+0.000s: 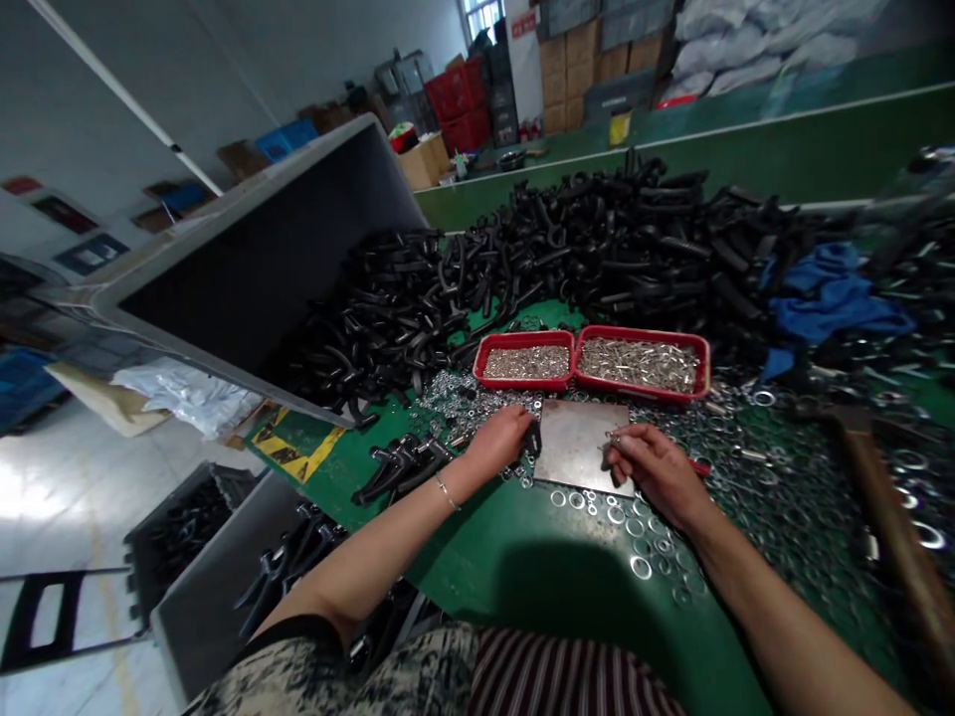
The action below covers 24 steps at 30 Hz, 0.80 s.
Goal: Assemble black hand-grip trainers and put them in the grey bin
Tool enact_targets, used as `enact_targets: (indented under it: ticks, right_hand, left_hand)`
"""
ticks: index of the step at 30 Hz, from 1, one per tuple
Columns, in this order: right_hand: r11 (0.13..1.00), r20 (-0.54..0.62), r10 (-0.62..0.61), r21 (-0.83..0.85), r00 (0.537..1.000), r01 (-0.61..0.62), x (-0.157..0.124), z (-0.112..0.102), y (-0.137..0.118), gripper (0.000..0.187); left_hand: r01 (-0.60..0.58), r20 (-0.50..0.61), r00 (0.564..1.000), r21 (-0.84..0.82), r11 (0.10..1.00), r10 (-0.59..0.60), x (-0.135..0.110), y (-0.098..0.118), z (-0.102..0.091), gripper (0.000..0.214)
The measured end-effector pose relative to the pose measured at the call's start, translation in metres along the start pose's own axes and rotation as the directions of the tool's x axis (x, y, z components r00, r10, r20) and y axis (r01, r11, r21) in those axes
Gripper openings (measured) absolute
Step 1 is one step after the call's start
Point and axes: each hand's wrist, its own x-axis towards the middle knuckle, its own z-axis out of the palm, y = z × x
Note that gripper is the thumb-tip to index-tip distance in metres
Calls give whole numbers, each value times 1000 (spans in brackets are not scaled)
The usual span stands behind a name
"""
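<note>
My left hand (501, 438) lies curled on the green table (537, 557), fingers closed round a small black part (532, 439) at the left edge of a flat metal plate (578, 445). My right hand (651, 467) rests on the plate's right edge. It pinches a small silvery piece (613, 440), and a red-handled tool (699, 467) pokes out behind it. Loose washers (640, 567) lie scattered around both hands.
Two red trays (526, 343) (643, 338) of small metal pieces stand behind the plate. A big heap of black handles (567, 249) fills the back. A grey bin (246, 249) stands left, a blue cloth (828, 293) right, a wooden-handled hammer (887, 517) far right.
</note>
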Motion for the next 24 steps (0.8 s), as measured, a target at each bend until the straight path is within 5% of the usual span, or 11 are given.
enact_targets:
  ticks: [7, 14, 17, 19, 21, 24]
  right_hand:
    - [1000, -7, 13, 11, 1000, -13, -6, 2, -2, 28]
    - [999, -10, -17, 51, 1000, 18, -7, -1, 0, 30]
    - [1000, -41, -17, 2, 999, 17, -8, 2, -6, 32]
    - [997, -84, -38, -73, 996, 32, -9, 5, -12, 32]
    - [982, -130, -84, -178, 988, 60, -10, 9, -19, 31]
    - [957, -173, -107, -286, 979, 54, -8, 14, -27, 33]
  left_hand:
    - [92, 50, 994, 35, 995, -94, 11, 24, 11, 21]
    - [133, 41, 990, -38, 990, -132, 8, 15, -1, 18]
    - [185, -63, 976, -274, 944, -209, 3, 11, -4, 25]
    - [212, -46, 947, -651, 728, -317, -1, 19, 0, 22]
    - [199, 80, 932, -928, 315, -354, -3, 36, 7, 27]
    - [165, 208, 934, -972, -168, -290, 2, 70, 18, 43]
